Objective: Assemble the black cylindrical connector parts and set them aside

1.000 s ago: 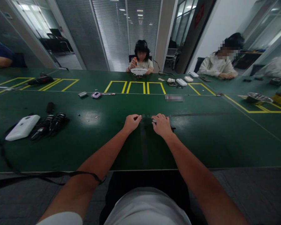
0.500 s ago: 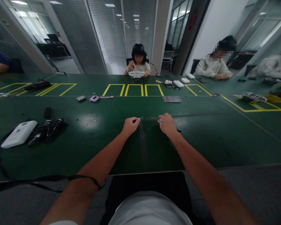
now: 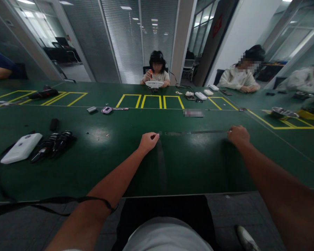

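Observation:
My left hand (image 3: 149, 141) is closed in a pinch, its fingertips low over the green table (image 3: 196, 167) at the left end of a thin, faint strip (image 3: 176, 133). The strip looks partly clear and partly dark; whether my fingers grip it cannot be made out. Far to the right, my right hand (image 3: 238, 135) is closed at the dark end of this line. A small pale bit shows at its fingertips, and the rest of what it holds is hidden. A second dark band (image 3: 161, 164) runs from near my left hand towards the table's front edge.
At left lie a white device (image 3: 22, 148), bundled black cables (image 3: 53, 144) and a black strap (image 3: 54, 200) across my left forearm. A purple-white gadget (image 3: 107, 110) lies farther back. A co-worker (image 3: 157, 71) opposite holds a white dish-shaped thing; others sit at the sides.
My right hand has swept far to the right along the line, away from my left hand. My left hand stays almost in place, still pinched.

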